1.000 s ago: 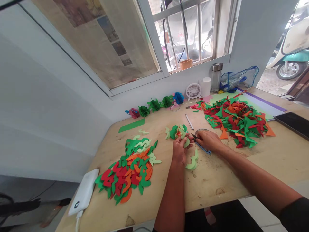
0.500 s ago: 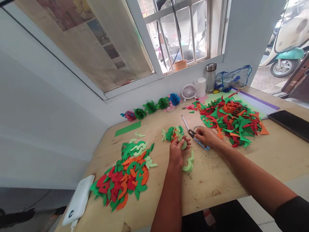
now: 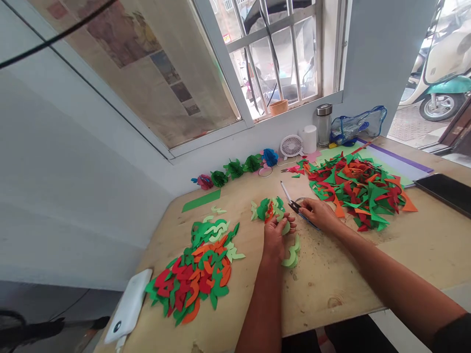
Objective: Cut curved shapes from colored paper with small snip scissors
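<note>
My left hand (image 3: 274,239) is closed on a pale green paper cutout (image 3: 286,228), palm turned partly upward. Just beyond its fingers lies a small group of green and orange paper cutouts (image 3: 263,209). A curved light green paper piece (image 3: 292,255) rests on the table near my left wrist. My right hand (image 3: 319,214) has its fingers pinched on small scissors (image 3: 295,206) with dark blades, low over the table. Their blue handle is mostly covered by this hand. A white pen (image 3: 285,190) lies beside the blade tips.
Left on the wooden table (image 3: 324,279) is a heap of cut paper shapes (image 3: 191,279), with a white power bank (image 3: 128,306). Paper scraps (image 3: 362,189) are piled right, near a phone (image 3: 443,191). Paper flowers (image 3: 234,168), a fan (image 3: 291,146) and a glass bottle (image 3: 324,126) line the wall.
The whole view has shifted slightly. My right hand now covers more of the scissors' blue handle. My left hand keeps the pale green cutout.
</note>
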The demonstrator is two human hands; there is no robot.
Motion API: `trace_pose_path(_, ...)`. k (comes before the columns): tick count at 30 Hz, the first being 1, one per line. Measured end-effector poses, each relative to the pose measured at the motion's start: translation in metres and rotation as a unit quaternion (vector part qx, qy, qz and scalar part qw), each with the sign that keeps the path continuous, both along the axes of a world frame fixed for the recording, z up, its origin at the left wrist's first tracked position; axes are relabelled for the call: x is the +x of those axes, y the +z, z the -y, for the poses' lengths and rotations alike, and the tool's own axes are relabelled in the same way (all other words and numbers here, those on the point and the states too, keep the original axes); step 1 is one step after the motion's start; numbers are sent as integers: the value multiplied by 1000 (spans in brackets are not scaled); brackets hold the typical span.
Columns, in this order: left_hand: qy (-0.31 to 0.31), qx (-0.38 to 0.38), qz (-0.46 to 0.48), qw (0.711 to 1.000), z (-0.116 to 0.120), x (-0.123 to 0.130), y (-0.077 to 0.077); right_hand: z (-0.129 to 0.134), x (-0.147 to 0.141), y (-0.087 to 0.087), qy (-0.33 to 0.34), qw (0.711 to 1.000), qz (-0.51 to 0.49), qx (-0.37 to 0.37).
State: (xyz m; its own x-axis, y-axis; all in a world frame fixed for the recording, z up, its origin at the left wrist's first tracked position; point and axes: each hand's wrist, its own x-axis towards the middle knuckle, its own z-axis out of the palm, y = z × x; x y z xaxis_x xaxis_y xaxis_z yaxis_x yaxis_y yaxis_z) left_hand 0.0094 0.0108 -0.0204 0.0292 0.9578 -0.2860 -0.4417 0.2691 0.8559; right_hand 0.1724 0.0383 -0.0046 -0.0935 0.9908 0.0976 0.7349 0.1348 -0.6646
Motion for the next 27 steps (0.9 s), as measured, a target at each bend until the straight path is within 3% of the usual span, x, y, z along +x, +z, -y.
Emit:
trace_pose_path(3, 7, 3, -10, 1000, -1, -1, 0, 0, 1, 3, -25, 999, -48, 10)
trace_pose_path(6, 7, 0, -2, 1000, 0, -1, 2, 0, -1, 6, -13, 978, -209, -8)
trace_pose_path(8, 7, -1, 0, 1000, 1, -1, 4, 0, -2, 8, -11, 929, -364, -61)
trace_pose_path(11, 13, 11, -15, 1000, 3, 1, 9, 0, 1, 11, -52, 834, -536, -120)
trace_pose_path(14, 16, 26, -34, 999, 4, 2, 11, -4, 10, 12, -102, 757, -632, -127)
trace_pose_path(16, 14, 30, -48, 998, 3, 3, 10, -8, 17, 10, -113, 729, -662, -132)
trace_pose_path(23, -24, 49, -165, 985, -4, 13, 12, -11, 21, 6, -108, 705, -689, -127)
trace_pose_path(27, -52, 127, -291, 947, -5, 24, 15, -10, 18, 10, -109, 699, -696, -120)
